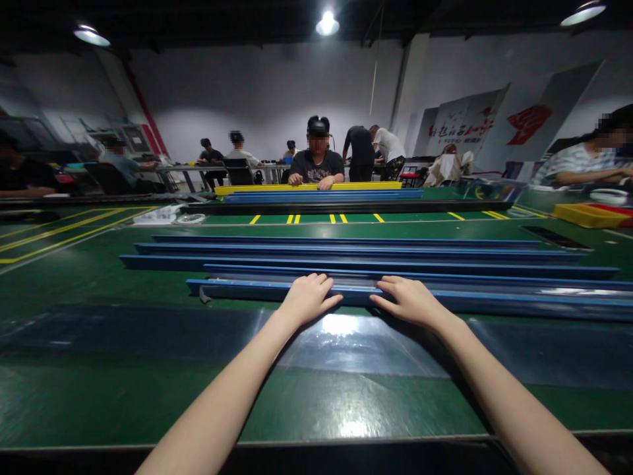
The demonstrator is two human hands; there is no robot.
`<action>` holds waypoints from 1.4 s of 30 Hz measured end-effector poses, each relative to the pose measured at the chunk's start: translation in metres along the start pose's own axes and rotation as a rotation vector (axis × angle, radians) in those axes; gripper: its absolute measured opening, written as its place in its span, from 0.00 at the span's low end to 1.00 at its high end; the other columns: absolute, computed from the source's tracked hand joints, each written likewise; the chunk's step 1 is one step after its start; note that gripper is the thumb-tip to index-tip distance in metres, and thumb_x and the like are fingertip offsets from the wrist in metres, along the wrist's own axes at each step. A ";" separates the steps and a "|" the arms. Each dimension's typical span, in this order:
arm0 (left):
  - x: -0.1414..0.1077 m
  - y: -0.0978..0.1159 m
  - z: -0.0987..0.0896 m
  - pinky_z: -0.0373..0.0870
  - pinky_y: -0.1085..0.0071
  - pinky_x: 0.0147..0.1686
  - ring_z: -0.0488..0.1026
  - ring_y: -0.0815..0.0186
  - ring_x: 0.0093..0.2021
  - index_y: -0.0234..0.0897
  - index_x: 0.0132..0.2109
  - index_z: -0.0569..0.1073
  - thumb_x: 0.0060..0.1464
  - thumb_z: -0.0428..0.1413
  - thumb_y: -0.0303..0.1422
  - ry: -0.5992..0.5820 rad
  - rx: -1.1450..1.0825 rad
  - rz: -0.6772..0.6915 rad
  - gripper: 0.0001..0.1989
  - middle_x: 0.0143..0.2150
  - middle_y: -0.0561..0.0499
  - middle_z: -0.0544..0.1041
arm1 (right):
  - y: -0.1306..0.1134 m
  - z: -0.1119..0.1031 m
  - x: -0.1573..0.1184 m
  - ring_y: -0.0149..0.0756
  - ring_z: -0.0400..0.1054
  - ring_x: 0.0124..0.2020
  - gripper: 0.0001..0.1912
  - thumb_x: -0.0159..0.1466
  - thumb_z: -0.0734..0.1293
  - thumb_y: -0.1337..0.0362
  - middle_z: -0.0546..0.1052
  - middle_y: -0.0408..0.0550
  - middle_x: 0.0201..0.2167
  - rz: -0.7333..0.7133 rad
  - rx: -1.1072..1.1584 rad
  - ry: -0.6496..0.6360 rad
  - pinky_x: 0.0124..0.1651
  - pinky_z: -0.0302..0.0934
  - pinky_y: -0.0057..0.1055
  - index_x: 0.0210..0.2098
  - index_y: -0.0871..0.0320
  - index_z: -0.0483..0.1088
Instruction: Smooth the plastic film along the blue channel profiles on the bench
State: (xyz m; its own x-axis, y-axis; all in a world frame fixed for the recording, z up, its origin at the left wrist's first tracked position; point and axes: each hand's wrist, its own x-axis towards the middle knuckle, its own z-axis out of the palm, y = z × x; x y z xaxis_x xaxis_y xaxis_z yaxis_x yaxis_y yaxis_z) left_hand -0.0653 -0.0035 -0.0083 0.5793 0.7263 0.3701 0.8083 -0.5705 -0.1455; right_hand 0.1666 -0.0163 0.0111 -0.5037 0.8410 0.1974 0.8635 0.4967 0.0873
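Both hands rest on the nearest long blue channel point(475, 298), which lies lengthwise across the green table point(306, 409). My left hand point(310, 297) lies over its near edge, thumb apart from the fingers. To the right, my right hand point(406, 298) touches the same channel, its thumb also spread and pointing inward. The undersides of the fingers are hidden. A small grey strip point(204, 295) hangs at the channel's left end. In front of it, nearer to me, a clear plastic sheet point(163, 330) lies flat and reflects the lamps.
More blue rails point(346, 252) lie just beyond. Farther off are a black rail point(346, 208) and a yellow rail point(267, 188), where a person point(316, 158) sits with both hands on it. A dark phone-like slab point(556, 238) and a yellow tray point(588, 216) are at the right.
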 end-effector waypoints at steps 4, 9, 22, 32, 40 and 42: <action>0.000 0.000 0.000 0.63 0.70 0.34 0.68 0.64 0.38 0.37 0.39 0.67 0.56 0.42 0.44 -0.003 -0.001 0.000 0.17 0.37 0.49 0.71 | -0.001 -0.001 0.000 0.36 0.66 0.37 0.21 0.62 0.50 0.52 0.72 0.49 0.35 0.005 -0.005 -0.006 0.34 0.54 0.26 0.38 0.57 0.67; 0.000 0.000 -0.001 0.63 0.70 0.34 0.68 0.63 0.38 0.37 0.38 0.67 0.56 0.42 0.45 -0.002 -0.001 0.000 0.17 0.37 0.49 0.71 | -0.002 -0.002 0.000 0.36 0.66 0.37 0.20 0.61 0.51 0.53 0.72 0.49 0.35 0.015 0.011 -0.015 0.34 0.54 0.26 0.38 0.57 0.68; 0.000 0.000 -0.001 0.63 0.70 0.35 0.68 0.63 0.38 0.37 0.39 0.67 0.56 0.42 0.45 -0.014 -0.002 -0.005 0.17 0.38 0.49 0.71 | -0.001 -0.001 0.000 0.35 0.66 0.36 0.20 0.61 0.51 0.53 0.72 0.49 0.34 0.004 0.018 -0.004 0.34 0.54 0.27 0.38 0.57 0.68; 0.000 0.001 -0.002 0.62 0.70 0.34 0.68 0.63 0.38 0.37 0.39 0.67 0.56 0.42 0.44 -0.011 -0.003 -0.002 0.17 0.37 0.49 0.71 | -0.001 -0.001 0.000 0.36 0.66 0.37 0.20 0.61 0.51 0.53 0.72 0.49 0.35 0.016 0.015 -0.009 0.34 0.54 0.27 0.37 0.57 0.68; 0.000 0.001 -0.003 0.62 0.70 0.34 0.68 0.63 0.38 0.36 0.39 0.67 0.56 0.42 0.44 -0.024 -0.022 -0.011 0.17 0.37 0.48 0.71 | -0.001 -0.002 0.000 0.35 0.66 0.36 0.19 0.61 0.52 0.53 0.72 0.49 0.34 0.019 0.023 -0.016 0.34 0.54 0.26 0.38 0.57 0.68; 0.001 0.001 -0.003 0.62 0.70 0.34 0.68 0.63 0.38 0.37 0.39 0.67 0.56 0.42 0.44 -0.023 -0.018 -0.010 0.17 0.38 0.48 0.71 | -0.001 -0.002 0.000 0.35 0.66 0.36 0.19 0.61 0.52 0.53 0.72 0.49 0.34 0.018 0.018 -0.013 0.34 0.54 0.26 0.38 0.57 0.68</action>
State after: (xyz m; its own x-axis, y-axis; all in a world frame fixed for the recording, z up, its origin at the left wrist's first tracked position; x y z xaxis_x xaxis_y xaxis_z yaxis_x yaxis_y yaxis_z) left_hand -0.0642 -0.0052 -0.0051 0.5736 0.7404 0.3505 0.8122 -0.5697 -0.1256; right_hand 0.1655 -0.0169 0.0126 -0.4889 0.8524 0.1856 0.8717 0.4856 0.0661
